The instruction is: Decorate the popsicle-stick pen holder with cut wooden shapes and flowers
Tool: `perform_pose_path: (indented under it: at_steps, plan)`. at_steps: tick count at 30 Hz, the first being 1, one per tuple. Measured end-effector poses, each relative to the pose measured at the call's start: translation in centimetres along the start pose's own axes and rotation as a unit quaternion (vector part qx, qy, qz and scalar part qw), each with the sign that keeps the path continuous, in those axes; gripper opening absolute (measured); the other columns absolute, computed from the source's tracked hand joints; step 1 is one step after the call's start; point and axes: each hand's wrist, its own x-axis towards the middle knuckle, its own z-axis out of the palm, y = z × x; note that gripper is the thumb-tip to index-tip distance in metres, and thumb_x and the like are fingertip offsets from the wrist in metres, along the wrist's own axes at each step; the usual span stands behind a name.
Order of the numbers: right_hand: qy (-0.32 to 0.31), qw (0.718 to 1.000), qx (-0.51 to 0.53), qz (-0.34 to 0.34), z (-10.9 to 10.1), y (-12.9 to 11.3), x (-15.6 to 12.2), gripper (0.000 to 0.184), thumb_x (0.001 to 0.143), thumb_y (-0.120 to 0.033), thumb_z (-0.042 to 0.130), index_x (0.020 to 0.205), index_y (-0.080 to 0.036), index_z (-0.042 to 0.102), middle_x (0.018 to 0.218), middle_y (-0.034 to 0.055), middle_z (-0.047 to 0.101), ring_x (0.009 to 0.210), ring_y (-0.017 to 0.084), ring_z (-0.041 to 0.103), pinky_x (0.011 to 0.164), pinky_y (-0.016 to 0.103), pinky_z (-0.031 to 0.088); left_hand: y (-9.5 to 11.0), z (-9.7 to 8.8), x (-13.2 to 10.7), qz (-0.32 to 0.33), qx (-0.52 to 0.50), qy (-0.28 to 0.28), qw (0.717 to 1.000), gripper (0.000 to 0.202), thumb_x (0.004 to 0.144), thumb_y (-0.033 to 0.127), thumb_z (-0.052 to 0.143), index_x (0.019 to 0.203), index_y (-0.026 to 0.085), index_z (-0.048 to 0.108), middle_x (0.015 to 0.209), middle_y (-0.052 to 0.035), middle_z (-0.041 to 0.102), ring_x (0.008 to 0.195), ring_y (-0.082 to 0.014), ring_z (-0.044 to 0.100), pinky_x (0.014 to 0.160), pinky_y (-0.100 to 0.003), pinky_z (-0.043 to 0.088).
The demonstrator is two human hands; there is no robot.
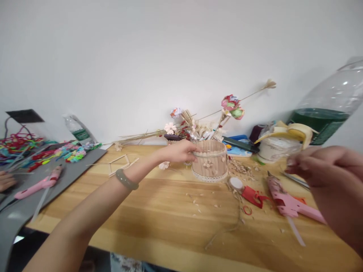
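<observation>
My left hand [183, 151], with a grey-green bangle [126, 180] on its wrist, reaches to the left rim of a small round basket [210, 166] made of wooden sticks. Its fingers are curled on that rim. White lace trim runs round the basket's foot, and a small flower decorates its front. On the right, close to the camera, my right hand [330, 170] is raised with thumb and fingers pinched together; what they hold, if anything, is too small to make out. Below it a pink glue gun [286, 202] lies on the table with a glue stick out of its back.
Behind the basket lie craft flowers [231, 104] and dried stems. Wood scraps, a white round lid [236, 184] and red ribbon [253, 196] lie right of it. A large bottle [326, 105] and banana peel [292, 130] stand behind. Another person's hand [6, 181] is far left near a second glue gun [42, 183].
</observation>
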Motion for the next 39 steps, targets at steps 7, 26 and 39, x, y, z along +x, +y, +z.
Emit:
perform_pose_path:
  at_steps: [7,26,39]
  plan:
    - [-0.123,0.991,0.032,0.045,1.9,3.8,0.9,0.032,0.063,-0.048,0.073,0.076,-0.026,0.054,0.066,-0.0032,0.057,0.058,0.013,0.053,0.047,0.023,0.042,1.1,-0.4,-1.8,-0.024,-0.192,0.037,0.98,0.022,0.075,0.03,0.061,0.088,0.012,0.063,0.084,-0.0029,0.065,0.075,-0.0137,0.058,0.067,-0.024,0.045]
    - [-0.271,0.881,-0.202,-0.332,6.1,6.9,-0.5,0.096,0.068,-0.029,0.07,0.143,-0.018,0.01,0.15,0.0202,0.015,0.138,0.032,0.019,0.106,0.053,0.029,1.9,0.8,-2.3,-0.027,-0.328,0.0,0.944,0.029,0.068,0.029,0.067,0.092,0.012,0.064,0.087,-0.0046,0.065,0.076,-0.0143,0.058,0.065,-0.025,0.045]
    - [-0.213,0.829,-0.288,-0.429,7.0,5.2,-1.0,0.089,0.07,-0.021,0.06,0.144,-0.021,0.009,0.141,0.0199,0.024,0.128,0.039,0.03,0.095,0.058,0.039,4.8,0.3,-1.2,-0.003,-0.243,0.026,0.97,0.03,0.075,0.04,0.061,0.085,0.014,0.067,0.059,0.0052,0.042,0.054,-0.0066,0.034,0.048,-0.02,0.027]
